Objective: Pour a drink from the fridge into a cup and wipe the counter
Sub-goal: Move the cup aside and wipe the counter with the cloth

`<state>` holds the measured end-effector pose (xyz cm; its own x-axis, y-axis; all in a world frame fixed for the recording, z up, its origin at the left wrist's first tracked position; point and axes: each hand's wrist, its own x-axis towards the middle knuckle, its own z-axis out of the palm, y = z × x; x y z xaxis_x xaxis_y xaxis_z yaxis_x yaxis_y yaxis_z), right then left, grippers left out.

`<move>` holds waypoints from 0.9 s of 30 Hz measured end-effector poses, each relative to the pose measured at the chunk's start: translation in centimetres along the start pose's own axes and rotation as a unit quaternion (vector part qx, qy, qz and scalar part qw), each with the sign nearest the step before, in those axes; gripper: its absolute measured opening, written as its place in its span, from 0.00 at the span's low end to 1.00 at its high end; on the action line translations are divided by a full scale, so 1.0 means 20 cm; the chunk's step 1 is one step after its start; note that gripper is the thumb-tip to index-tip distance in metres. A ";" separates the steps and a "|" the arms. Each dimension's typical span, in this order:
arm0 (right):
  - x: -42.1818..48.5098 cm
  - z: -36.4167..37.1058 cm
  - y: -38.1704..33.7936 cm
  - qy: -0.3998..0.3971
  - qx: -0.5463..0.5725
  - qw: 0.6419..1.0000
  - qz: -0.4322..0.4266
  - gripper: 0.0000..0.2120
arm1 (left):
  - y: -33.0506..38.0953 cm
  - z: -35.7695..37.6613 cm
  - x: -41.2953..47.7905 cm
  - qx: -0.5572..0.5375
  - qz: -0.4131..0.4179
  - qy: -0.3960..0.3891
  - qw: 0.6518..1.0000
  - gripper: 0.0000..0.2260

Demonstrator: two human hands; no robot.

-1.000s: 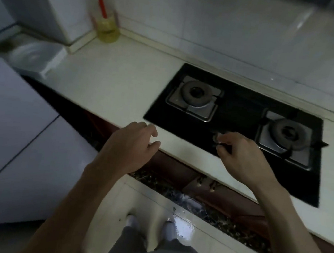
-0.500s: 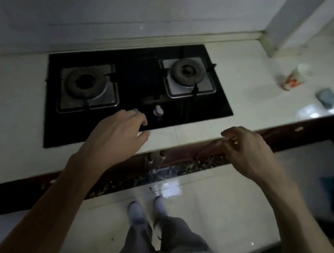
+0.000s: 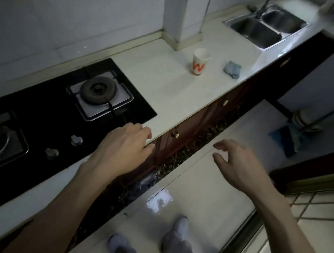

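A white paper cup (image 3: 200, 61) with a red and orange W stands upright on the pale counter (image 3: 171, 90), near the wall column. To its right lies a crumpled grey-blue cloth (image 3: 232, 69). My left hand (image 3: 124, 147) hovers over the counter's front edge beside the hob, fingers loosely curled, holding nothing. Held out over the floor, my right hand (image 3: 238, 167) is empty with its fingers apart. Both hands are well short of the cup and cloth. No fridge or drink shows.
A black two-burner gas hob (image 3: 47, 114) with two knobs fills the counter's left. A steel double sink (image 3: 265, 25) with a tap sits at the far right. Dark cabinet doors run below the counter. A blue mop head (image 3: 289, 138) lies on the tiled floor.
The view has swung right from the fridge side, past the hob, to the cup, cloth and sink. My right hand has left the hob knob; both hands now hang further right.
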<state>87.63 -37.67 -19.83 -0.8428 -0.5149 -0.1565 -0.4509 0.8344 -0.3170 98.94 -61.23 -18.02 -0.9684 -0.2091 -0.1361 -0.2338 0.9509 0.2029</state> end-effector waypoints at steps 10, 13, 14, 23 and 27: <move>0.20 -0.35 0.71 0.045 0.014 0.998 0.030 0.14 | 0.72 -0.07 0.60 0.010 0.047 0.016 0.999 0.15; 0.29 -0.42 0.83 0.049 0.012 0.998 0.028 0.14 | 0.82 -0.09 0.73 0.013 0.045 0.012 0.999 0.16; 0.33 -0.43 0.86 0.050 0.013 0.998 0.024 0.14 | 0.84 -0.09 0.77 0.014 0.044 0.009 0.999 0.16; 0.75 -0.50 0.97 0.017 0.022 1.000 -0.003 0.14 | 0.85 -0.05 1.13 0.024 0.023 -0.015 0.999 0.16; 1.03 -0.51 1.02 0.004 0.008 1.000 -0.013 0.14 | 0.80 -0.03 1.41 0.017 0.018 -0.029 0.999 0.17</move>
<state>58.07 -29.21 -19.98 -0.8332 -0.5351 -0.1395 -0.4685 0.8171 -0.3360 67.85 -52.13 -18.05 -0.9692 -0.1618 -0.1858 -0.1948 0.9649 0.1762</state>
